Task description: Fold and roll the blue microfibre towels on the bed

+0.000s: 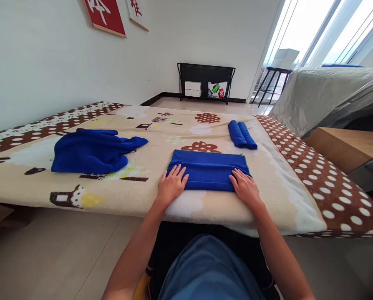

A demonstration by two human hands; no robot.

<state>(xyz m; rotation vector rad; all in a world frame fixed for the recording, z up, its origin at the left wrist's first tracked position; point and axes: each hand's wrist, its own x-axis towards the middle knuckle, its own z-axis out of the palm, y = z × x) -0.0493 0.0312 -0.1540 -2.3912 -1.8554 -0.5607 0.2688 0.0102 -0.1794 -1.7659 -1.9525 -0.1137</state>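
A blue towel point(209, 168), folded into a flat rectangle, lies in front of me on the patterned blanket point(117, 200). My left hand point(173, 183) rests flat on its left end, fingers stretched out. On the right end lies my right hand point(244, 185), also flat with fingers apart. Neither hand grips the cloth. Beyond it to the right, two rolled blue towels point(242, 134) lie side by side. A loose heap of blue cloth point(89, 152) sits to the left, crumpled.
The blanket's brown dotted border point(324, 183) runs along the right side. Past it are a cardboard box point(346, 146) and a plastic-covered piece of furniture point(336, 91). A black rack point(206, 73) stands at the far wall, a black stool point(274, 79) by the window.
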